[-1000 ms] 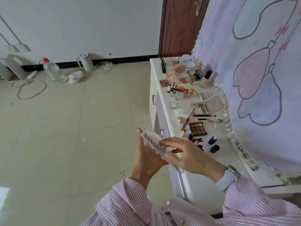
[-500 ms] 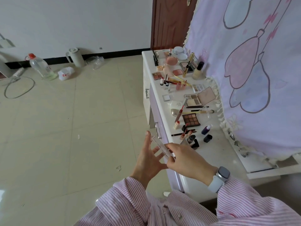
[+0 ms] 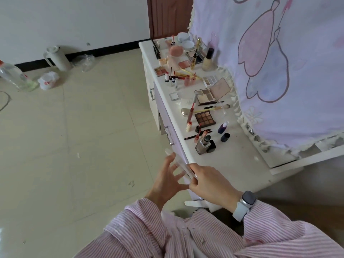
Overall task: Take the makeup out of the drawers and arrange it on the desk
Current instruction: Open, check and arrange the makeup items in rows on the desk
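Pinching: the right hand (image 3: 210, 185) closes thumb and fingertips on the near end of a thin, clear plastic flat case (image 3: 179, 164), seen edge-on.
Left hand (image 3: 165, 181): fingers spread wide, palm toward the case, fingertips beside it; contact cannot be told.
Case position: in the air at the front edge of the white desk (image 3: 232, 164), just below the lilac drawer front (image 3: 175, 131).
Wrist: a white-strapped smartwatch (image 3: 243, 203) on the right arm; both sleeves pink-striped.
Desk nearby: a square metallic bottle with a black cap (image 3: 203, 145), a brown eyeshadow palette (image 3: 204, 118), a small purple bottle (image 3: 223, 127).
Desk farther: an open pink-lidded palette (image 3: 212, 91), brushes, lip tubes, a round pink puff (image 3: 176, 51).
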A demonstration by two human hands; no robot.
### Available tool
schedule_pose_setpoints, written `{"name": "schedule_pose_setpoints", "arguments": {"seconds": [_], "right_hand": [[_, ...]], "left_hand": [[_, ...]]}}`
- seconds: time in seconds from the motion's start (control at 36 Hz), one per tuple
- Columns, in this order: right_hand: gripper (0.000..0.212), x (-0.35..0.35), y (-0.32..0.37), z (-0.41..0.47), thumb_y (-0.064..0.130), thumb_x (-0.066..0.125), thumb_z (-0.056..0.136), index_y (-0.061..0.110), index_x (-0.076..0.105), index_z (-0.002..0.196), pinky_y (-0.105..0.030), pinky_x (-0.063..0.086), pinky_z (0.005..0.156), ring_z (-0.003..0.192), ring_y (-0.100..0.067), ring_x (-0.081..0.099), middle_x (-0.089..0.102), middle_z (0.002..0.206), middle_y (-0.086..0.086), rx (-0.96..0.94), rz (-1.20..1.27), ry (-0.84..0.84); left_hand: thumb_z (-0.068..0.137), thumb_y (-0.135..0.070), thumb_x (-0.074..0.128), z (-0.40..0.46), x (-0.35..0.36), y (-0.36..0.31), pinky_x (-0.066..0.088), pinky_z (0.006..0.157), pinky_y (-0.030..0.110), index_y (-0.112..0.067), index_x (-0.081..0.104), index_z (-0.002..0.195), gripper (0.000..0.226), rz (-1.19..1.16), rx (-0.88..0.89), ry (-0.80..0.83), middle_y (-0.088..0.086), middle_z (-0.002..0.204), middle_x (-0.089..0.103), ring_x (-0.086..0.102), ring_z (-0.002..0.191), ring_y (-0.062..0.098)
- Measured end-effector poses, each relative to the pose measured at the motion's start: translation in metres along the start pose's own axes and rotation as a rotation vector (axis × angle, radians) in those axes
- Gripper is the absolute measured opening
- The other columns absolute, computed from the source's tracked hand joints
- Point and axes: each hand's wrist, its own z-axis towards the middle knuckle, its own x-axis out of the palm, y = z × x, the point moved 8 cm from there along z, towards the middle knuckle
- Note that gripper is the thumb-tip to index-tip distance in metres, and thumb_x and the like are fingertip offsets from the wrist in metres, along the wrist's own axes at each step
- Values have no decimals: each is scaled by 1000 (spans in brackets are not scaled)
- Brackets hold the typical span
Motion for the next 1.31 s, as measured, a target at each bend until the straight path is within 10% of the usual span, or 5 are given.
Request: {"name": "schedule_pose_setpoints", "arguments": {"seconds": [0.14,0.47,0.69,1.11,1.31], "right_hand": [[40,2,-13,-10,15,42,91,12,39,131,-23,30,54,66,-15,44,38,66,8,73,35,-51],[40,-19,-1,-14,16,48,90,15,46,130,-26,48,67,70,-17,58,64,80,-1,-45,108,-186],[40,-14,-8,-14,16,52,85,14,52,126,-38,54,69,68,-22,64,69,79,-5,-47,134,-269],[42,-5,-38,-17,16,49,90,15,44,132,-30,51,78,81,-15,63,67,97,-1,9,170,-259],[39,-9,-76,-19,15,46,95,16,42,134,-17,45,89,106,-5,57,58,124,6,97,411,-206]], "left_hand": [[53,-45,73,5,2,4,47,85,59,-32,47,114,68,69,14,21,6,137,36,37,129,28],[58,-62,76,-12,9,-29,41,97,39,-50,-15,139,123,655,405,-104,-3,142,23,53,111,10],[52,-58,74,-15,10,-37,42,80,20,-53,3,141,114,730,498,-90,-14,129,28,51,104,-5],[44,-75,72,4,18,-20,44,94,36,-56,-1,138,121,792,378,2,-9,135,29,56,101,-6],[59,-60,76,14,12,1,51,89,49,-58,4,138,107,605,222,86,7,133,49,57,114,25]]}}
